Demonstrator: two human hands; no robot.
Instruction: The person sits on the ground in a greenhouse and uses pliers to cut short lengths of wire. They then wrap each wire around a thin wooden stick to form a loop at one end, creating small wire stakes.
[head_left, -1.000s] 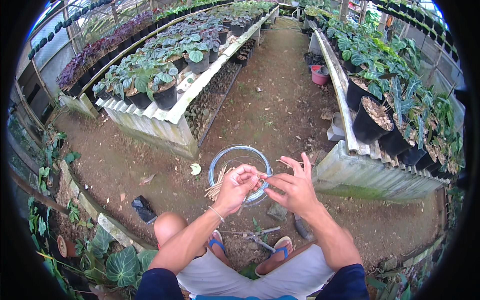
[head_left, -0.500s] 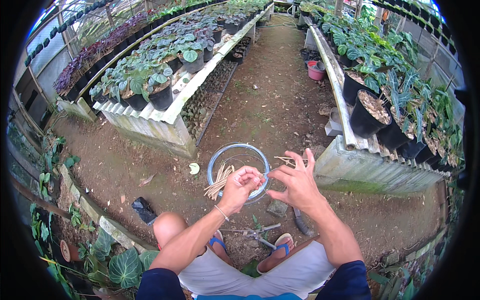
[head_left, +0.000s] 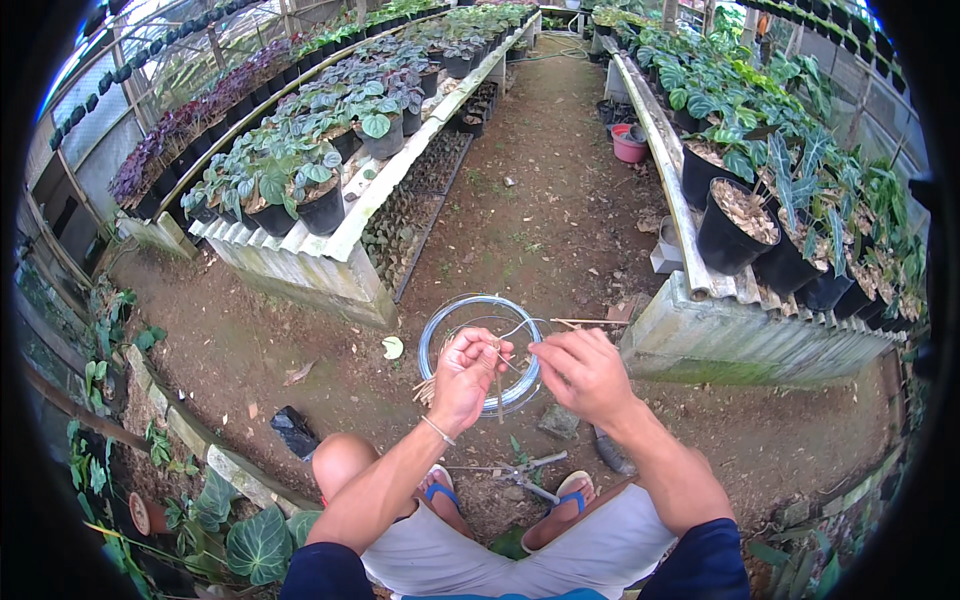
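My left hand (head_left: 468,378) is closed on a thin wooden stick (head_left: 500,398) that points down from its fingers. A loose piece of wire (head_left: 516,328) bends out of that same grip toward my right hand (head_left: 588,376). The right fingers are pinched together at the wire's end, a short gap from the left fingertips. Beneath both hands a coil of silvery wire (head_left: 424,345) lies on the ground. The bundle of wooden sticks (head_left: 425,391) beside it is mostly hidden behind my left hand. A few more sticks (head_left: 600,321) lie beyond my right hand.
Cutting pliers (head_left: 522,472) lie between my feet, with a stone (head_left: 558,421) and a dark curved tool (head_left: 612,455) to their right. A black plastic bag (head_left: 293,432) is at left. Benches with potted plants (head_left: 322,206) flank the dirt path (head_left: 530,180); black pots (head_left: 738,228) stand at right.
My right hand has gone from spread fingers to a pinch at the wire. The left hand has turned, and a stick and a bent wire now show in it.
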